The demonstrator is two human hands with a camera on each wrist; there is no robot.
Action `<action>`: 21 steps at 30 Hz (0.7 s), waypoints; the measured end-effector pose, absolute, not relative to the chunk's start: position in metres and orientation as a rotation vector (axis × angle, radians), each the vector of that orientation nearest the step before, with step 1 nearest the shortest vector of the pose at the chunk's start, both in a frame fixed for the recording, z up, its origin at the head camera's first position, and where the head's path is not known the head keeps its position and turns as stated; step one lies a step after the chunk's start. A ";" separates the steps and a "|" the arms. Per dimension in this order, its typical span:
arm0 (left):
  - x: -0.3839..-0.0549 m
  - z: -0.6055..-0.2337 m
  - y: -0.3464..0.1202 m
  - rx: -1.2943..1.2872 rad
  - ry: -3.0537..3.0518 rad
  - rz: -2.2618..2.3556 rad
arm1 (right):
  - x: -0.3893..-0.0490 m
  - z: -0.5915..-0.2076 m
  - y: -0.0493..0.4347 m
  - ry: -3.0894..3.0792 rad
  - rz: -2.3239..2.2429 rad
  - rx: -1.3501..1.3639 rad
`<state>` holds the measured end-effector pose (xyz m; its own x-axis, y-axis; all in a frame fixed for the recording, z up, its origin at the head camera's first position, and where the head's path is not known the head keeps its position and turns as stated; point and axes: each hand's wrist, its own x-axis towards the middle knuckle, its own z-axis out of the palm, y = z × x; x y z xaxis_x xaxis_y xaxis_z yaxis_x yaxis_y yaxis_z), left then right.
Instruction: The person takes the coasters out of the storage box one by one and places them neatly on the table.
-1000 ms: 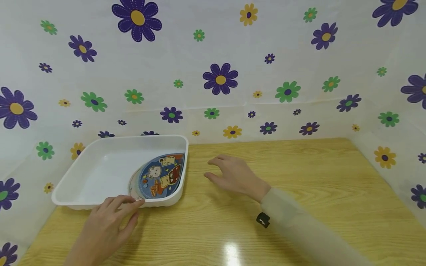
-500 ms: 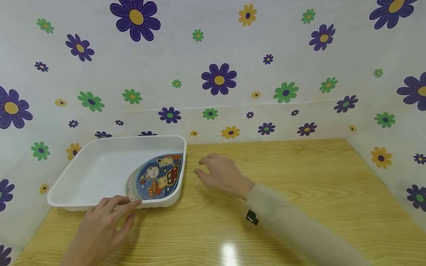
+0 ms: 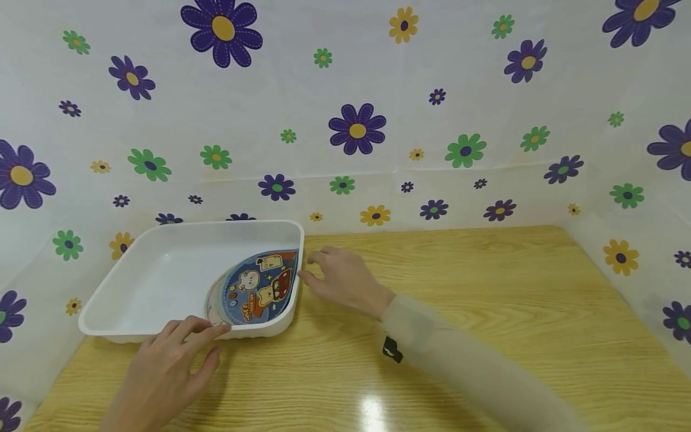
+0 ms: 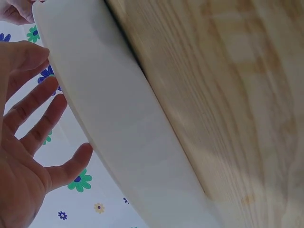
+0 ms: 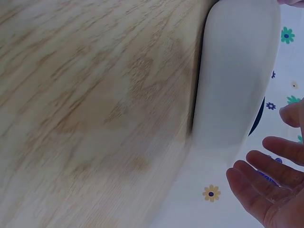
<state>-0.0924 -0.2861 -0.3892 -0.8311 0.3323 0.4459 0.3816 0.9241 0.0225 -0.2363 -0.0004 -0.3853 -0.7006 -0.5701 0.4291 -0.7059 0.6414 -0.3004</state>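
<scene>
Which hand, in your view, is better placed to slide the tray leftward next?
Probably the right hand, beside the right end of the tray; the left hand is at the near rim.

The head view peers forward and down from above; both wrist views, close in, seemingly tilted, share the tray [image 3: 151,288] and tabletop [image 3: 475,276].

In the head view, the tray's [image 3: 162,285] near and right rims hide edges of the printed item [image 3: 254,294], and its lettering is too small to read. The bottom edge crops the left hand's [image 3: 164,366] arm, the right sleeve [image 3: 464,360] and the bench [image 3: 459,288]. Whether the right hand [image 3: 345,281] touches the rim is unclear. Both wrist views crop the tray and hands, and the tray's outer walls hide its inside.
</scene>
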 end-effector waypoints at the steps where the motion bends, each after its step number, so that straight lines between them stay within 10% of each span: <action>1: -0.092 -0.389 -0.286 -0.516 -2.636 -0.155 | -0.237 -0.385 -0.002 -2.566 0.658 1.025; 21: -0.093 -0.390 -0.285 -0.488 -2.627 -0.192 | -0.246 -0.387 -0.034 -2.664 0.696 0.916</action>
